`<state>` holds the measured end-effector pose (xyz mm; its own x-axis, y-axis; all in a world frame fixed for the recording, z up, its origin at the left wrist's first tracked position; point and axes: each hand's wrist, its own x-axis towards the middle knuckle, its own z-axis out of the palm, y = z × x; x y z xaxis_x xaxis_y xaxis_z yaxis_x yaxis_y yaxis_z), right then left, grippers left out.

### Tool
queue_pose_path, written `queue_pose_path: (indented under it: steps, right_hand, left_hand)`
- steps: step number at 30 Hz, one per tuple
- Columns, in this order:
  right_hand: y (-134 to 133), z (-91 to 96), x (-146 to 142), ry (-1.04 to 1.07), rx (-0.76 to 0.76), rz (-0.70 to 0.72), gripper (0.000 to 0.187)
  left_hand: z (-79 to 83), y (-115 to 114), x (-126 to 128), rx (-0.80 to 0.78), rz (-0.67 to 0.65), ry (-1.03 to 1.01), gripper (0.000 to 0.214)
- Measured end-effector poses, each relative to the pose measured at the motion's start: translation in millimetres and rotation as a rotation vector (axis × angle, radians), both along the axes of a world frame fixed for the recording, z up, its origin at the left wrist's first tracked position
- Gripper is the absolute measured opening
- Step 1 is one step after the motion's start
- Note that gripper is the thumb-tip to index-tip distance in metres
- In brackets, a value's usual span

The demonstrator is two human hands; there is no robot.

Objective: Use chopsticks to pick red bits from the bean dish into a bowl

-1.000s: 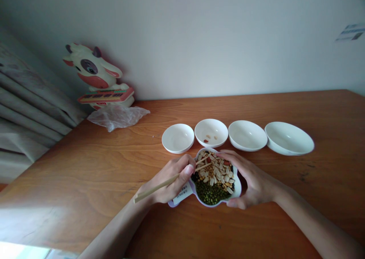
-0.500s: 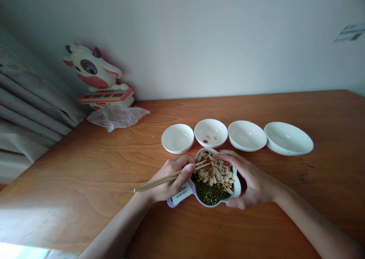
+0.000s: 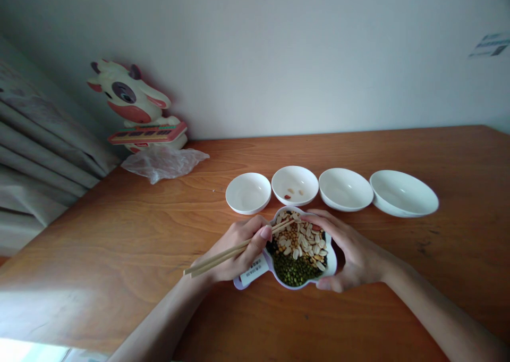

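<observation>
My left hand point(image 3: 244, 245) is closed around a pair of wooden chopsticks point(image 3: 223, 257), whose tips rest among the peanuts at the far side of a lilac-rimmed bowl point(image 3: 331, 261). This bowl has a bear-like outline and a labelled handle point(image 3: 255, 270) under my left hand. Inside lie pale split peanuts point(image 3: 306, 240), green mung beans point(image 3: 295, 271) and small yellow grains. My right hand point(image 3: 346, 250) grips the bowl's right side, fingers on the far rim and thumb at the near edge. Whether the chopstick tips pinch a piece cannot be made out.
Behind the bowl stand several white bowls in a row: a left one point(image 3: 248, 193), a second point(image 3: 295, 185) with a few nut pieces inside, a third point(image 3: 346, 190) and a right one point(image 3: 404, 193). A cow toy point(image 3: 135, 101) and a plastic bag point(image 3: 165, 163) are at the back left.
The chopsticks have shifted slightly within my left hand; their back ends are a little further apart and their tips slightly higher. My right hand and the lilac-rimmed bowl stay in place.
</observation>
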<state>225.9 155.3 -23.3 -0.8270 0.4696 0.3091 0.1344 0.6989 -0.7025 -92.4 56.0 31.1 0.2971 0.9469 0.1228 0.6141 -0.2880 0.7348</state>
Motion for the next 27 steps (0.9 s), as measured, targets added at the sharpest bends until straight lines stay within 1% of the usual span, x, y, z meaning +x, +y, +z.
queue_pose_path:
  steps: [6, 11, 14, 21, 27]
  right_hand:
    - [0, -2.7, 2, -0.017, 0.008, -0.031, 0.131]
    - [0, -2.2, 2, -0.026, 0.019, -0.024, 0.131]
    - [0, -0.9, 1, -0.031, 0.029, -0.022, 0.130]
    - [-1, 0.0, 2, -0.041, 0.016, -0.022, 0.131]
    - [-1, 1.1, 0, -0.030, 0.013, -0.024, 0.131]
  left_hand:
    - [5.6, -2, 4, -0.057, 0.007, 0.028, 0.060]
    - [8.3, -3, 6, -0.079, 0.003, -0.016, 0.061]
    - [6.6, -3, 8, -0.102, -0.025, -0.036, 0.062]
    - [-1.7, -3, 10, -0.077, 0.037, -0.069, 0.064]
    - [-0.7, -3, 11, -0.063, 0.029, -0.098, 0.067]
